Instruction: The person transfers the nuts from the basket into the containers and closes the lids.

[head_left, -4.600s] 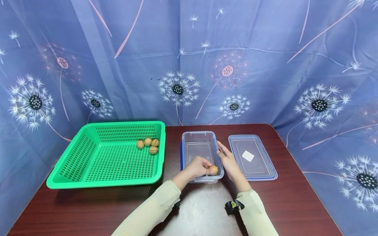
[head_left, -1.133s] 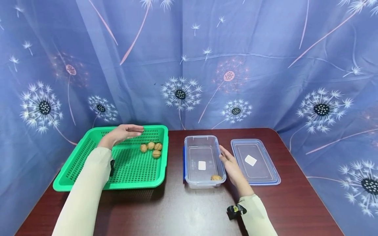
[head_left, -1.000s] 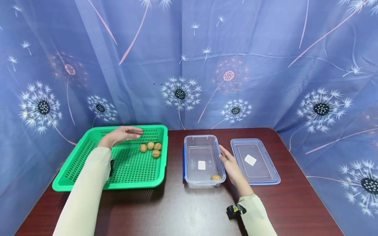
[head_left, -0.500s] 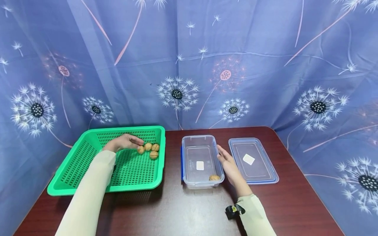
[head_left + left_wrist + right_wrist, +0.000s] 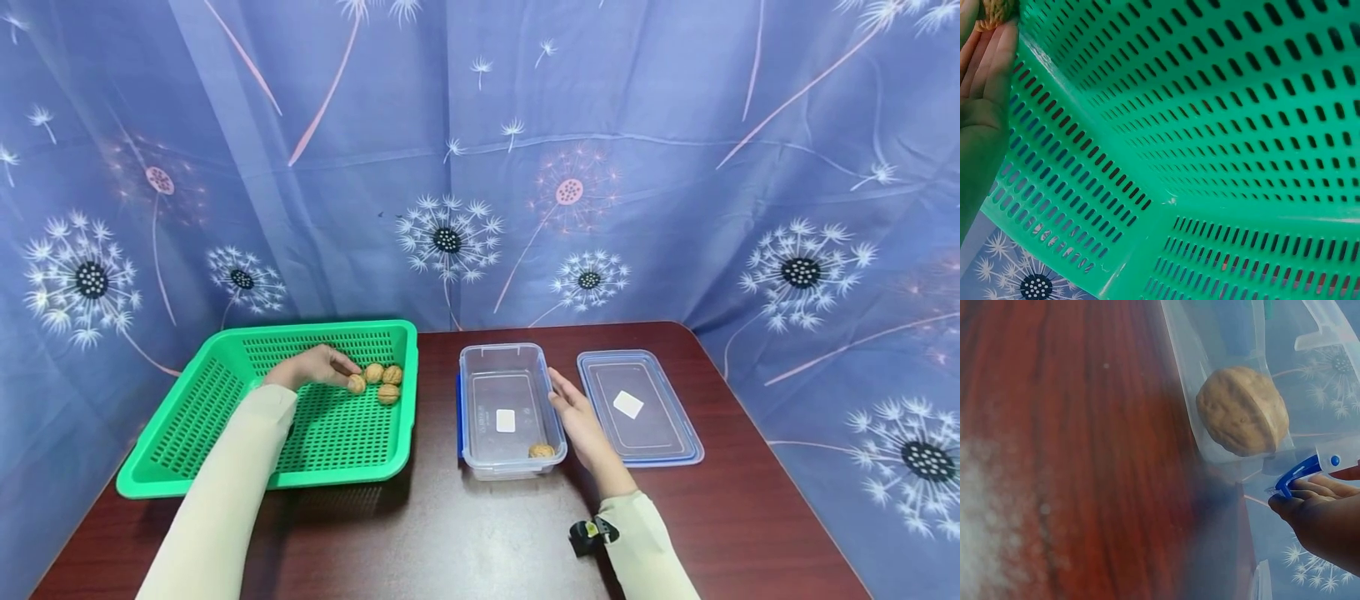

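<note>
Inside the green plastic basket (image 5: pixel 345 442), my left hand (image 5: pixel 313 367) pinches a walnut (image 5: pixel 356 383) between thumb and fingertips. That walnut (image 5: pixel 997 11) shows at the top left corner of the left wrist view. Three more walnuts lie close to its right in the basket, one of them a walnut (image 5: pixel 388 393) at the front. My right hand (image 5: pixel 583 423) rests with extended fingers along the right side of the clear plastic container (image 5: pixel 480 467). A single walnut (image 5: pixel 1242 411) sits in the container's near right corner. The right wrist view shows a blue-edged latch (image 5: pixel 1300 476) beside that hand.
A clear lid (image 5: pixel 645 425) with a white label lies flat on the dark red table (image 5: pixel 750 500), right of the container. A blue flap (image 5: pixel 459 417) hangs on the container's left side. Behind the table hangs a blue dandelion curtain (image 5: pixel 337 208).
My left hand left the container, where a walnut now lies, and went over to the basket. There it came down and took hold of the leftmost walnut. My right hand stayed beside the container.
</note>
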A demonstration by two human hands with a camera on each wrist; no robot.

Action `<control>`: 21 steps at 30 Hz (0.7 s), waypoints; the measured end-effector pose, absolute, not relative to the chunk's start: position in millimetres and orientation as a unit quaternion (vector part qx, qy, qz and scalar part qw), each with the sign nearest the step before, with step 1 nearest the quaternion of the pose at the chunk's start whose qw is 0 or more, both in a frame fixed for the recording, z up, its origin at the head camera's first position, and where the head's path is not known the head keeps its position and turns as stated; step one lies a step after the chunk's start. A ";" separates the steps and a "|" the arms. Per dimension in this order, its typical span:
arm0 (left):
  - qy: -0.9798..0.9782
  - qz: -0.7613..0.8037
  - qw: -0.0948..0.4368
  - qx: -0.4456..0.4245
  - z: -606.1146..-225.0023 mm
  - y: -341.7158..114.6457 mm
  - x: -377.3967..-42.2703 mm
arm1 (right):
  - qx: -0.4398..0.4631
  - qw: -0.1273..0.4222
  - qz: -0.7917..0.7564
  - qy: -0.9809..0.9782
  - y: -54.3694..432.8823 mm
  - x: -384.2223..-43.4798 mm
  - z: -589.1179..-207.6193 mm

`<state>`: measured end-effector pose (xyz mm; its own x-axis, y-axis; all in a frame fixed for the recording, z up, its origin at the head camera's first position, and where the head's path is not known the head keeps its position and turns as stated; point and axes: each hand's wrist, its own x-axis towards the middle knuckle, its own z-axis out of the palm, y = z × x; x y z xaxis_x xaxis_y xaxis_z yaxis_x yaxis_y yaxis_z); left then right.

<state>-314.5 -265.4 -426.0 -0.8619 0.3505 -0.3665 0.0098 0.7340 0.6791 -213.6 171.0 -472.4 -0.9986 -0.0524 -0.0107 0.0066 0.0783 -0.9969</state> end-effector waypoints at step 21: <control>0.881 0.428 0.184 0.082 -397.9 -278.4 -289.9 | -0.021 0.022 -0.683 0.730 170.1 -212.5 -469.6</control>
<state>-289.9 -278.4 -397.9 -0.9186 0.3022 -0.2547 -0.0133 0.6204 0.7842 -212.5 170.1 -469.6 -0.9981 -0.0610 -0.0029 -0.0012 0.0672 -0.9977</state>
